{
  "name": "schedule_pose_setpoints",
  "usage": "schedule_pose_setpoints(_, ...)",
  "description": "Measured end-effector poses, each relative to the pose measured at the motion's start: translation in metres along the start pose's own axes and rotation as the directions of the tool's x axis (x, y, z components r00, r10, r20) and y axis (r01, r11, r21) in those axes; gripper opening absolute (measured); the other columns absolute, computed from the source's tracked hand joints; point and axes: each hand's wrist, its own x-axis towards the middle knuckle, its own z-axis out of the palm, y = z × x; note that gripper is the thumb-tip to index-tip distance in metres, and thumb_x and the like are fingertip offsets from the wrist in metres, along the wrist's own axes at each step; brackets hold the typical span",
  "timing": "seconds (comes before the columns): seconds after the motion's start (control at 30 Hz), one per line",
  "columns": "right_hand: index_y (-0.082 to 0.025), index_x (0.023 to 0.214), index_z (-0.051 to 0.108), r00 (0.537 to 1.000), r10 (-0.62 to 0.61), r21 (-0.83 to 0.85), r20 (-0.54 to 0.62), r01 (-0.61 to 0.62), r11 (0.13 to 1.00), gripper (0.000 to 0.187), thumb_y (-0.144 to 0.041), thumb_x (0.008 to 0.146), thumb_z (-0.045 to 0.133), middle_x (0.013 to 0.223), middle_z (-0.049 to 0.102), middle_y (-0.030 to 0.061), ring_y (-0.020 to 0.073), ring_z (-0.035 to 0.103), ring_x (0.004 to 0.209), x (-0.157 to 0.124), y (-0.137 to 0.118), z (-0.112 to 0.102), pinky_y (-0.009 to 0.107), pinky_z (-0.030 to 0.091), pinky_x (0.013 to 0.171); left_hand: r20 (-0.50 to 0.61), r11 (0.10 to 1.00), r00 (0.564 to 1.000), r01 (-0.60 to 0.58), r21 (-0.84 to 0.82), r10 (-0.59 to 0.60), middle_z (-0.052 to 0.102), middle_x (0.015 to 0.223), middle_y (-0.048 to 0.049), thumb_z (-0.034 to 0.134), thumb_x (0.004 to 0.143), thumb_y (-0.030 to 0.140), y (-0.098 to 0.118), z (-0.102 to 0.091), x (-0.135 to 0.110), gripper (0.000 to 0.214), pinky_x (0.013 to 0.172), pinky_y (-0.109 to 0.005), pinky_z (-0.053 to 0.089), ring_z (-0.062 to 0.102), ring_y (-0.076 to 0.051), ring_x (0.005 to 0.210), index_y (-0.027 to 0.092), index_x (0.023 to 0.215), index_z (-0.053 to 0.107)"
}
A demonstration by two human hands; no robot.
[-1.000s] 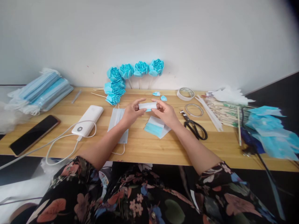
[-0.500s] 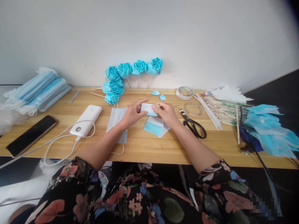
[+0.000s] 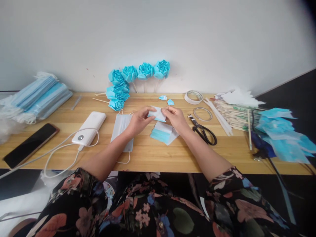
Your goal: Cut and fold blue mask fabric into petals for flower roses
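Observation:
Between my two hands is a small white-and-blue piece of face mask fabric (image 3: 158,114), white side mostly showing. My left hand (image 3: 141,121) pinches its left end, and my right hand (image 3: 174,118) grips the right end with thumb and fingers. Just below it on the table lie cut fabric pieces (image 3: 161,134), blue and white. Beyond my hands are two small folded blue petals (image 3: 170,102). A whole face mask (image 3: 121,126) lies partly under my left forearm. Black-handled scissors (image 3: 204,133) rest to the right of my right hand.
Blue fabric roses on sticks (image 3: 145,71) lean at the wall. A tape roll (image 3: 194,96), a thinner ring of tape (image 3: 202,114), wooden sticks (image 3: 234,115) and blue scraps (image 3: 283,138) lie right. Left are a power bank (image 3: 90,126), a phone (image 3: 31,144) and stacked masks (image 3: 40,97).
The fabric piece has tilted between my fingers, its right end now lower, and shows more of its white side. My left fingers have curled in closer. The whole view has shifted slightly.

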Motion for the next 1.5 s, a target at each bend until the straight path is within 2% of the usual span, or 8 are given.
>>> schedule_pose_setpoints(0.13, -0.020, 0.071, 0.063, 1.000, -0.004, -0.033, -0.018, 0.004, 0.999, 0.032, -0.051, 0.077, 0.067, 0.062, 0.051, -0.0033, 0.0117, 0.044, 0.059, 0.000, -0.001, 0.000, 0.026, 0.035, 0.056, 0.066, 0.982, 0.994, -0.092, 0.167, 0.082, 0.070, 0.084, -0.0034, 0.072, 0.081, 0.031, 0.004, -0.001, 0.000, 0.014, 0.069, -0.027, 0.043, 0.056, -0.015, 0.071, 0.020, 0.089, 0.075)
schedule_pose_setpoints(0.33, -0.021, 0.070, 0.060, 1.000, -0.009, -0.006, -0.008, 0.008, 1.000, 0.037, -0.057, 0.078, 0.066, 0.061, 0.049, -0.0034, 0.0123, 0.045, 0.059, 0.001, -0.001, -0.001, 0.026, 0.036, 0.057, 0.122, 0.989, 0.991, -0.069, 0.132, 0.052, 0.074, 0.093, -0.0065, 0.082, 0.072, 0.036, 0.008, -0.002, -0.001, 0.028, 0.074, -0.028, 0.050, 0.065, -0.019, 0.081, 0.019, 0.093, 0.074)
schedule_pose_setpoints(0.6, -0.021, 0.070, 0.059, 0.998, 0.036, 0.014, -0.053, -0.035, 0.999, 0.041, -0.061, 0.077, 0.066, 0.064, 0.051, -0.0018, 0.0128, 0.047, 0.061, 0.001, -0.004, 0.000, 0.026, 0.042, 0.057, 0.111, 0.969, 0.987, -0.135, 0.205, 0.114, 0.076, 0.100, -0.0068, 0.069, 0.081, 0.026, 0.007, 0.000, -0.003, 0.016, 0.089, -0.033, 0.053, 0.070, -0.021, 0.092, 0.020, 0.095, 0.075)
schedule_pose_setpoints(0.7, -0.023, 0.096, 0.068, 1.000, 0.027, 0.073, -0.007, -0.026, 0.997, 0.038, -0.057, 0.079, 0.068, 0.070, 0.056, -0.0015, 0.0141, 0.053, 0.064, 0.000, -0.005, -0.001, 0.027, 0.047, 0.061, 0.043, 0.969, 0.992, -0.128, 0.212, 0.122, 0.077, 0.096, -0.0062, 0.068, 0.083, 0.030, 0.006, -0.001, -0.004, 0.015, 0.088, -0.032, 0.052, 0.071, -0.020, 0.090, 0.020, 0.090, 0.076)
schedule_pose_setpoints(0.8, -0.029, 0.128, 0.058, 0.998, 0.003, 0.173, 0.067, -0.014, 0.985, 0.051, -0.055, 0.085, 0.063, 0.077, 0.062, -0.0008, 0.0169, 0.062, 0.069, -0.002, -0.009, -0.004, 0.030, 0.054, 0.064, -0.038, 0.989, 0.995, -0.089, 0.118, 0.094, 0.077, 0.090, -0.0065, 0.072, 0.081, 0.035, 0.005, -0.002, -0.002, 0.017, 0.082, -0.031, 0.052, 0.070, -0.020, 0.084, 0.019, 0.086, 0.076)
schedule_pose_setpoints(0.93, -0.031, 0.138, 0.051, 0.990, -0.028, 0.200, 0.136, 0.000, 0.980, 0.054, -0.051, 0.088, 0.060, 0.093, 0.069, 0.0021, 0.0188, 0.070, 0.078, -0.004, -0.012, -0.007, 0.032, 0.058, 0.069, -0.111, 0.994, 0.994, 0.008, -0.114, -0.021, 0.076, 0.085, -0.0065, 0.076, 0.077, 0.044, 0.005, -0.004, 0.001, 0.030, 0.076, -0.030, 0.053, 0.069, -0.018, 0.079, 0.017, 0.089, 0.074)
schedule_pose_setpoints(1.13, -0.025, 0.120, 0.062, 0.975, -0.073, 0.149, 0.208, 0.042, 0.988, 0.042, -0.039, 0.081, 0.069, 0.098, 0.072, 0.0034, 0.0191, 0.072, 0.088, -0.004, -0.007, -0.005, 0.031, 0.059, 0.073, -0.136, 0.970, 0.988, 0.042, -0.240, -0.076, 0.077, 0.087, -0.0073, 0.077, 0.077, 0.046, 0.006, -0.004, 0.002, 0.034, 0.076, -0.031, 0.055, 0.072, -0.020, 0.087, 0.015, 0.090, 0.071)
schedule_pose_setpoints(1.5, -0.020, 0.085, 0.069, 0.995, -0.080, 0.069, 0.063, 0.075, 0.995, 0.029, -0.048, 0.078, 0.074, 0.077, 0.072, 0.0024, 0.0153, 0.067, 0.069, -0.001, -0.003, -0.001, 0.031, 0.058, 0.069, -0.117, 0.973, 0.985, 0.099, -0.208, -0.125, 0.077, 0.080, -0.0064, 0.080, 0.073, 0.050, 0.007, -0.003, 0.002, 0.039, 0.070, -0.028, 0.053, 0.070, -0.018, 0.078, 0.015, 0.089, 0.072)
